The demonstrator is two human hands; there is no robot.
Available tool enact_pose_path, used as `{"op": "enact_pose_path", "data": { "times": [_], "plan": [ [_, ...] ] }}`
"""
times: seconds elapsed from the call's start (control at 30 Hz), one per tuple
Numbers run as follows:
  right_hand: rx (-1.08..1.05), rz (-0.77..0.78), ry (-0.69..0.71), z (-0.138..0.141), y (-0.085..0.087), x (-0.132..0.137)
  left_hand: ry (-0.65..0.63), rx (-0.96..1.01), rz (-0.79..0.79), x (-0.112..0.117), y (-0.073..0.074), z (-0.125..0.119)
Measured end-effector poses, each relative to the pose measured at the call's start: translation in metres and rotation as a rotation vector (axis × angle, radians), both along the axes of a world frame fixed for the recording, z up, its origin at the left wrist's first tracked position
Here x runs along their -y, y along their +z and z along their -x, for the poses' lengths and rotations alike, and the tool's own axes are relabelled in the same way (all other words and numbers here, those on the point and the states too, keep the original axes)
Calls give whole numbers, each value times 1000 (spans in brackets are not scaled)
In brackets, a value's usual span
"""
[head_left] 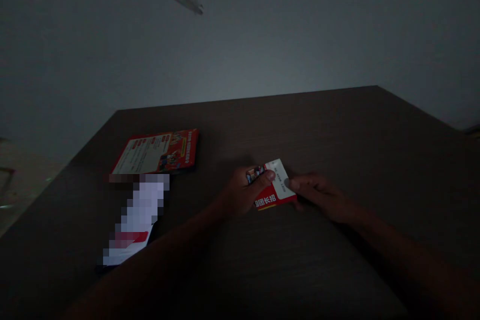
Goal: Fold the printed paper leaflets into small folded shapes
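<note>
Printed card (282, 182): rectangular, red and white, between both hands above the table; likely light, fairly stiff, slightly slick, bendable at the corners; best held by opposite edges. Single sheet or stack: cannot tell.
Left hand (243, 190): grasping the near-left side, thumb flat on top.
Right hand (318, 194): pinching the right edge.
Table (262, 127): dark, flat, wood-grained.
Red printed box or booklet (146, 154): flat, rectangular, left of the hands.
</note>
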State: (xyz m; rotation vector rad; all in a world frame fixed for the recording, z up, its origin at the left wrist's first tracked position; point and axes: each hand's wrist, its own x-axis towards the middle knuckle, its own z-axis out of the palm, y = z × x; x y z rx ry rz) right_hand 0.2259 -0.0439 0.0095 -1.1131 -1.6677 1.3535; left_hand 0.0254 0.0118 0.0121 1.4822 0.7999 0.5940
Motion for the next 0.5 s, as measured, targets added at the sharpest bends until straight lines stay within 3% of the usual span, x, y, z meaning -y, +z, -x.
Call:
{"op": "enact_pose_path", "data": {
  "times": [0.13,0.2,0.23,0.3,0.37,0.43,0.5],
  "plan": [
    [-17,-14,-108,-1,2,-5,-231,-58,28,0,-3,0],
    [32,-15,-140,0,3,-7,-223,-92,-4,0,-5,-1],
    [56,-14,-161,0,3,-8,-150,-99,-47,-1,-6,-1],
    [85,7,-230,0,2,-9,81,-125,-223,-1,-7,-1],
    [93,45,-323,0,0,-11,252,-178,-509,0,-6,-1],
    [87,78,-390,-1,-1,-12,221,-239,-806,3,-3,0],
    [77,98,-421,-1,-1,-12,57,-250,-966,8,0,0]
  ]
}}
